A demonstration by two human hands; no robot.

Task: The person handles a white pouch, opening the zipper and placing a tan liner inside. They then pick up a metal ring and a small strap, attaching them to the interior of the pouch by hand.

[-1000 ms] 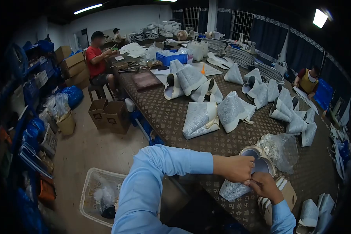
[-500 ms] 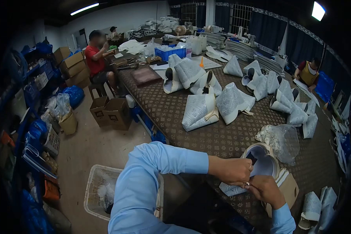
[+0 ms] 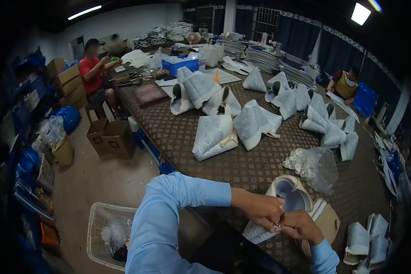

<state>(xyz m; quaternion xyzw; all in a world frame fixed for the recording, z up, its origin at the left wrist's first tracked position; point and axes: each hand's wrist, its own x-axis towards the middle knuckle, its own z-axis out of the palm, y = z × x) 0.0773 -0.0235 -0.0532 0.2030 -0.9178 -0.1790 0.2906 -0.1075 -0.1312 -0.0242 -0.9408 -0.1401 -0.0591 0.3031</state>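
A dim workroom with a long table covered in a brown patterned cloth, running away from the camera toward barred windows. Nearest the viewer, both arms in light blue sleeves meet over the table's near edge. The left hand and the right hand are closed together, fingertips pinching a very small item between them; what that item is cannot be told. Both hands rest against a white patterned shoe upper, which lies on the cloth at the near right end of the table, its round opening turned up and its printed side beneath the hands. Just right of it sits a tan cardboard box, touching the upper. Just beyond lies a clear plastic bag of small pale pieces. On the floor to the near left stands a white mesh basket.

Farther along the cloth, more patterned uppers stand in loose pairs and groups down the middle and the right side. A blue crate sits near the far end among stacked sheets. Brown cartons stand on the floor at the table's left side. Behind them a person in a red shirt sits at the far left corner; another person in a yellow vest sits at the far right.
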